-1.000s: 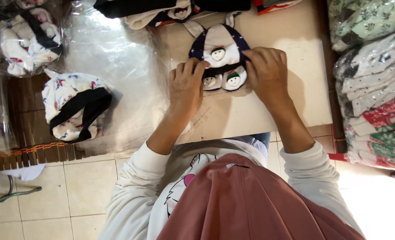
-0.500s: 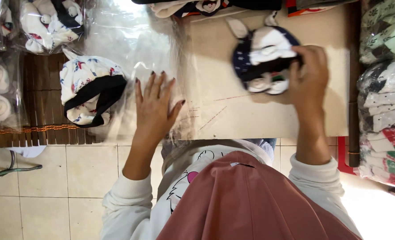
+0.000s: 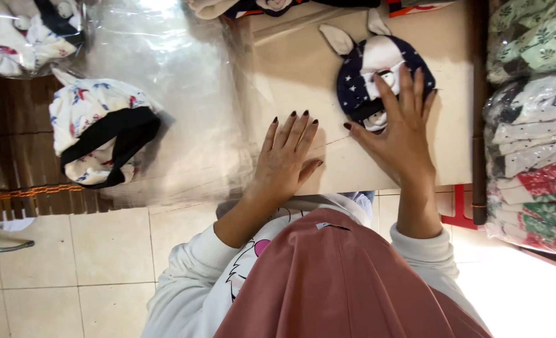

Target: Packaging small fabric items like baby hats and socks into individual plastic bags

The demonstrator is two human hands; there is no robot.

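Note:
A small navy star-print baby hat point(image 3: 367, 70) with pale ears lies on the beige table point(image 3: 303, 69). My right hand point(image 3: 400, 128) lies flat with fingers spread, its fingertips resting on the hat's lower right side. My left hand point(image 3: 286, 158) lies palm down with fingers together on the edge of a clear plastic sheet point(image 3: 178, 106), which is spread over the table's left part. Neither hand grips anything.
A white patterned hat with a black band point(image 3: 100, 134) lies under the plastic at left. Bagged hats point(image 3: 28, 28) sit top left. Stacks of bagged patterned cloth point(image 3: 534, 125) fill the right side. More fabric point(image 3: 272, 6) lies at the table's far edge. Tiled floor below.
My right hand has let go of the navy hat, which now lies flat on the table. My left hand slid right from the patterned hat to the plastic sheet's edge.

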